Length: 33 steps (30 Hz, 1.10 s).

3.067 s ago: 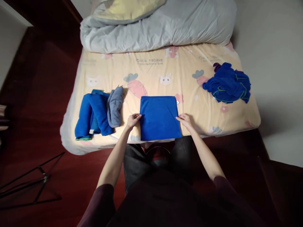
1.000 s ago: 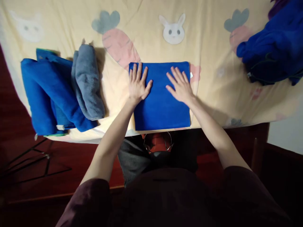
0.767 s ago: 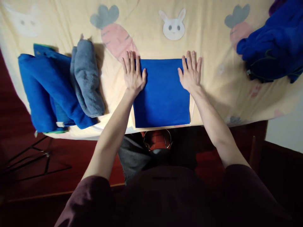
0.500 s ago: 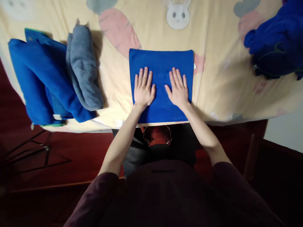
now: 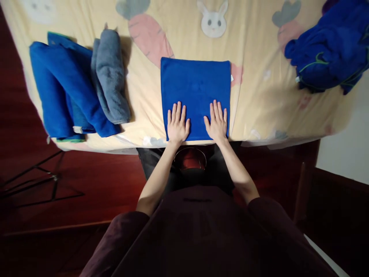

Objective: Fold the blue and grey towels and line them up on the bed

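A folded square blue cloth [image 5: 195, 84] lies flat at the near edge of a bed with a yellow sheet [image 5: 259, 88] printed with rabbits and carrots. My left hand [image 5: 177, 124] rests palm down on the cloth's near left part, fingers stretched out. On the near right part lies my right hand [image 5: 217, 123], flat and open too. Neither hand holds anything.
Left of the cloth lie rolled blue towels [image 5: 62, 90] and a rolled grey towel [image 5: 110, 77]. A heap of crumpled blue cloths [image 5: 328, 54] sits at the far right. A dark red floor [image 5: 86, 184] and a thin black stand [image 5: 34, 184] lie below the bed's edge.
Both hands slid from the cloth's far corners across its surface back to its near edge, staying flat. The cloth now lies smoother.
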Each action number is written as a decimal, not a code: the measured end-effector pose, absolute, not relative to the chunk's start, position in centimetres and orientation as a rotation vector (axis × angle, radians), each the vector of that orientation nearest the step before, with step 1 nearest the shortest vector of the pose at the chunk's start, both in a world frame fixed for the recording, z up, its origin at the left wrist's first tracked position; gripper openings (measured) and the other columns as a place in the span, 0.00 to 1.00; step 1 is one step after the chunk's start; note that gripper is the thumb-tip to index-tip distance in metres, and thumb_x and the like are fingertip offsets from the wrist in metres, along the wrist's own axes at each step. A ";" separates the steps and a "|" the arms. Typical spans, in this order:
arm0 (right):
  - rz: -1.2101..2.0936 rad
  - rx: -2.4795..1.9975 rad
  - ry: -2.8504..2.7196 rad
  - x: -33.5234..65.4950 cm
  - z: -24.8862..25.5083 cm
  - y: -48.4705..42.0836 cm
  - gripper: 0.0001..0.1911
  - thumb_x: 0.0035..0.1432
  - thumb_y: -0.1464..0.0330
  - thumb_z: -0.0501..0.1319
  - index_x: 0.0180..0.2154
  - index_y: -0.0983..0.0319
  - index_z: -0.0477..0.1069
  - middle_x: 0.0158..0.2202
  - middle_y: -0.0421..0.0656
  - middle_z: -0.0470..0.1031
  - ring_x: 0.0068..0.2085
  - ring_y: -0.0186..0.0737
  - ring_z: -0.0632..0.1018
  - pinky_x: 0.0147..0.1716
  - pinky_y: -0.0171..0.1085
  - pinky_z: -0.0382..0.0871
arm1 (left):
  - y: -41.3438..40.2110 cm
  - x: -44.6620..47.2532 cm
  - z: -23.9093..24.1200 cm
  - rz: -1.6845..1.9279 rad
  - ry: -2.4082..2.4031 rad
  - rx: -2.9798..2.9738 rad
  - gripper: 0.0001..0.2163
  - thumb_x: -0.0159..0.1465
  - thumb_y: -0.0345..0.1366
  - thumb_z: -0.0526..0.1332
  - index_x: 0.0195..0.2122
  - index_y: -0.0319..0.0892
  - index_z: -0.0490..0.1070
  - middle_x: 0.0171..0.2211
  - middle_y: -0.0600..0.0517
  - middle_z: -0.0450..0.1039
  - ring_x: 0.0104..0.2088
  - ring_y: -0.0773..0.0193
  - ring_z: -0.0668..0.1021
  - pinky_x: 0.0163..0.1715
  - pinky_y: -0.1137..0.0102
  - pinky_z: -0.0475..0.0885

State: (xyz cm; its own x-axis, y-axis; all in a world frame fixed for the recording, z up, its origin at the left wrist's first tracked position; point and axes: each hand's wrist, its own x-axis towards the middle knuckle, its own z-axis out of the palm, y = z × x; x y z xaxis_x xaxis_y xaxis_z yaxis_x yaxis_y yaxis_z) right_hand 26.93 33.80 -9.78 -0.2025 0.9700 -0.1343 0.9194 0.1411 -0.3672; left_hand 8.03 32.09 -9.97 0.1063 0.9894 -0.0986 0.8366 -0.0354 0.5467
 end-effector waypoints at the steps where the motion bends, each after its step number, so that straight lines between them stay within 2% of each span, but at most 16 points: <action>1: 0.537 -1.933 -2.239 27.7 -9.7 33.5 0.37 0.76 0.55 0.41 0.77 0.64 0.42 0.79 0.49 0.42 0.79 0.48 0.43 0.76 0.59 0.35 | 31.5 7.4 -10.0 0.435 1.804 1.913 0.33 0.74 0.49 0.49 0.78 0.44 0.47 0.78 0.49 0.42 0.78 0.54 0.41 0.77 0.49 0.37; 12: 0.487 -2.054 -2.051 30.3 -7.5 29.8 0.35 0.76 0.59 0.43 0.76 0.71 0.47 0.78 0.56 0.45 0.78 0.48 0.47 0.76 0.57 0.37 | 25.8 3.1 -9.7 0.453 1.857 1.922 0.33 0.74 0.46 0.46 0.76 0.33 0.48 0.77 0.38 0.43 0.78 0.52 0.46 0.77 0.50 0.39; 17: 0.474 -2.077 -1.969 31.9 -6.9 26.7 0.34 0.74 0.62 0.45 0.75 0.70 0.52 0.77 0.57 0.49 0.78 0.50 0.49 0.75 0.56 0.38 | 22.5 1.4 -9.3 0.475 1.890 1.866 0.33 0.73 0.44 0.47 0.76 0.35 0.48 0.77 0.37 0.46 0.78 0.52 0.46 0.76 0.49 0.41; 21: 0.521 -2.059 -1.903 32.7 -7.2 22.3 0.33 0.71 0.63 0.48 0.73 0.69 0.57 0.76 0.58 0.52 0.77 0.54 0.51 0.75 0.58 0.45 | 18.2 0.6 -9.5 0.484 1.861 1.794 0.32 0.71 0.41 0.50 0.76 0.39 0.51 0.76 0.38 0.49 0.77 0.51 0.48 0.75 0.49 0.48; 24: 0.575 -2.003 -1.818 33.5 -8.1 18.1 0.32 0.69 0.62 0.51 0.71 0.64 0.60 0.75 0.56 0.55 0.76 0.54 0.55 0.74 0.57 0.51 | 14.3 0.3 -9.9 0.428 1.822 1.701 0.33 0.69 0.39 0.54 0.76 0.44 0.53 0.76 0.41 0.52 0.75 0.51 0.57 0.72 0.53 0.61; 27: 0.646 -1.955 -1.603 34.6 -9.4 15.1 0.31 0.68 0.61 0.50 0.69 0.62 0.63 0.72 0.58 0.62 0.70 0.55 0.68 0.70 0.53 0.62 | 12.0 0.5 -10.5 0.317 1.731 1.585 0.32 0.67 0.39 0.57 0.73 0.49 0.58 0.69 0.42 0.66 0.68 0.48 0.72 0.65 0.55 0.71; 30: 0.721 -1.899 -1.389 35.8 -10.8 14.5 0.29 0.67 0.59 0.51 0.65 0.61 0.67 0.63 0.59 0.73 0.58 0.55 0.79 0.64 0.52 0.71 | 12.3 0.9 -11.3 0.407 1.656 1.493 0.27 0.70 0.40 0.56 0.71 0.50 0.61 0.56 0.45 0.80 0.58 0.50 0.81 0.60 0.58 0.75; 33: 0.842 -1.781 -1.268 36.6 -12.1 15.6 0.27 0.66 0.57 0.55 0.61 0.62 0.69 0.54 0.57 0.80 0.51 0.54 0.83 0.59 0.51 0.75 | 14.1 1.1 -12.0 0.647 1.678 1.360 0.25 0.73 0.43 0.53 0.71 0.49 0.59 0.52 0.47 0.82 0.54 0.54 0.83 0.58 0.61 0.76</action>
